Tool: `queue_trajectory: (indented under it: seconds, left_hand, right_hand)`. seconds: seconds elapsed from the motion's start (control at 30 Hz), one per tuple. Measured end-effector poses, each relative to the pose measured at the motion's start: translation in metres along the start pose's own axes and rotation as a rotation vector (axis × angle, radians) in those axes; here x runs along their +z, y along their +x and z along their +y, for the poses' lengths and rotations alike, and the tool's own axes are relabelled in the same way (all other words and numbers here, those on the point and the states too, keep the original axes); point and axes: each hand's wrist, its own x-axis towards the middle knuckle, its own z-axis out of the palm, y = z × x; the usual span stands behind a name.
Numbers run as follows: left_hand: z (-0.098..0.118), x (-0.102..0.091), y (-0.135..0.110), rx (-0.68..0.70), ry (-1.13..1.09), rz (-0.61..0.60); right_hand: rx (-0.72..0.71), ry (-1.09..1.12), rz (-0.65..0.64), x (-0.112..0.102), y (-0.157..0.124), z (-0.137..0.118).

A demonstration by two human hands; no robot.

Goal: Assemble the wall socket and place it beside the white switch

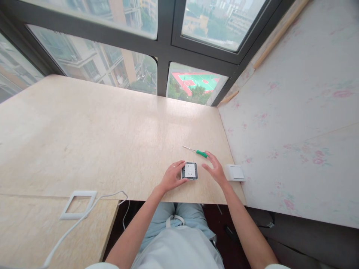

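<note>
A white power socket (190,170) without its cover frame, its dark mounting edge showing, lies face up on the pale countertop (126,149). My left hand (171,176) grips it from the left, fingers at its upper corner and thumb along the near edge. A ring is on one finger. To the right of the socket, my right hand (216,170) is open, thumb and fingers apart, with nothing between them. Its fingertips are by the handle end of a green screwdriver (201,153); whether they touch it I cannot tell. The screwdriver's metal shaft points left, beyond the socket.
On the left lies a white square cover frame (67,205), with a white cable (67,232) crossing it. A white wall switch (236,173) is beside my right wrist, at the flowered wall (280,123). Dark-framed windows (162,48) border the far side of the countertop.
</note>
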Motion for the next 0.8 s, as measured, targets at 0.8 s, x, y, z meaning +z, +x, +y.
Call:
queue_trajectory:
  seconds: [0.8]
  left_hand:
    - [-0.001, 0.0, 0.0, -0.049, -0.016, 0.006]
  right_hand:
    - [0.125, -0.068, 0.218, -0.05, 0.033, -0.015]
